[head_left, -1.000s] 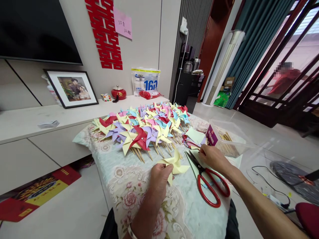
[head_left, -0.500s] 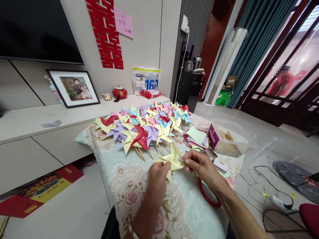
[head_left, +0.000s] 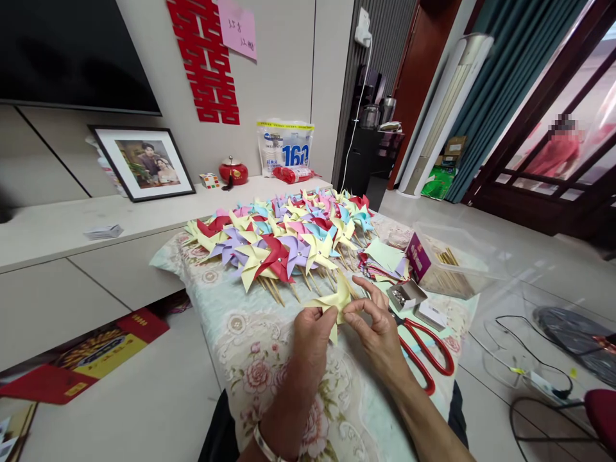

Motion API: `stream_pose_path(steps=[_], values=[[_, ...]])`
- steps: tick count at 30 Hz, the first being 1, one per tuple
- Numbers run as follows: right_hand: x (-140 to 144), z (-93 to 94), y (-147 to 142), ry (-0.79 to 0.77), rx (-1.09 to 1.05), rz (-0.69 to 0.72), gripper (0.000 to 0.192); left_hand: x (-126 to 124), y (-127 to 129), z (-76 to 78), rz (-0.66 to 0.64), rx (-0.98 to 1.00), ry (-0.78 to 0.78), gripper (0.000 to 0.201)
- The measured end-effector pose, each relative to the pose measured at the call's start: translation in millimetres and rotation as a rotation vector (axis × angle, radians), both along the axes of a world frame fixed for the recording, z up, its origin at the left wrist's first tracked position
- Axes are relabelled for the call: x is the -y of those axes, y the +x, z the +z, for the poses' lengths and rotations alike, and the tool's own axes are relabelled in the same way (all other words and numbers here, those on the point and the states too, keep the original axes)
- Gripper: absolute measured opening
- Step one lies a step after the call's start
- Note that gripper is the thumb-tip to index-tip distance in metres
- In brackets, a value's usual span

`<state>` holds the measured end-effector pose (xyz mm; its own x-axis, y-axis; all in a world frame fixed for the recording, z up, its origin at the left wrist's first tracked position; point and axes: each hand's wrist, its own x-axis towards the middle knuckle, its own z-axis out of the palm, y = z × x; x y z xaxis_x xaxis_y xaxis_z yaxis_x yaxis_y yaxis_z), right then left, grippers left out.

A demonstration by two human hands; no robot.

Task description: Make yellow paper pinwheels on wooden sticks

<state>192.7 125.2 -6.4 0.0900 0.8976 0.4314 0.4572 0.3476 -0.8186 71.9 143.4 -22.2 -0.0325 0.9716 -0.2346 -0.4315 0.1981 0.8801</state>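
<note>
Yellow pinwheel (head_left: 334, 300), unfinished, pinched by both left hand (head_left: 312, 333) and right hand (head_left: 378, 327) above table (head_left: 269, 366). Finished pile (head_left: 283, 240) behind; paper squares (head_left: 385, 260), sticks (head_left: 450, 273) remain; scissors (head_left: 423, 353) idle.

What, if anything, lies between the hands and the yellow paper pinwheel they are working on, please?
Nothing visible does. The left hand and the right hand both pinch the yellow pinwheel directly, above the floral cloth. The red scissors lie just right of the right hand, and the finished pinwheels lie beyond.
</note>
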Motion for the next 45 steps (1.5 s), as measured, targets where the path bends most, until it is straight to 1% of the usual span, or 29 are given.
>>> stream_pose_path(steps=[4,7,10,14,19,25,31,37,42,45], values=[[-1.9,-3.7,0.5,-0.092,-0.095,0.052,0.016,2.3,1.2,4.7,-0.023,0.005,0.011,0.018],[-3.5,-7.9,1.5,-0.122,-0.147,0.07,0.016,3.5,1.3,6.9,-0.048,0.016,0.024,0.018],[-5.0,-12.8,2.8,-0.133,-0.195,0.063,0.013,3.4,1.1,5.9,-0.05,0.024,0.026,0.019],[-5.5,-17.2,3.6,-0.119,-0.252,0.056,0.012,2.3,0.9,0.9,-0.059,-0.017,0.051,0.021],[-3.3,-14.0,3.3,-0.122,-0.237,0.044,0.013,1.8,0.5,-2.6,-0.059,-0.049,0.073,0.019],[-2.1,-9.3,2.7,-0.139,-0.25,0.054,0.013,1.7,0.2,1.0,-0.061,-0.075,0.073,0.019],[-2.7,-12.1,2.1,-0.155,-0.254,0.04,0.014,1.4,1.5,2.9,-0.045,-0.099,0.088,0.021],[-1.4,-12.1,0.4,-0.118,-0.257,0.029,0.014,0.4,3.2,3.6,-0.019,-0.156,0.11,0.022],[-0.3,-10.8,-1.0,-0.144,-0.26,0.037,0.016,0.8,3.8,2.3,0.004,-0.176,0.112,0.02],[-0.8,-12.5,-0.7,-0.156,-0.28,0.047,0.016,1.5,3.5,1.8,-0.013,-0.166,0.106,0.02]])
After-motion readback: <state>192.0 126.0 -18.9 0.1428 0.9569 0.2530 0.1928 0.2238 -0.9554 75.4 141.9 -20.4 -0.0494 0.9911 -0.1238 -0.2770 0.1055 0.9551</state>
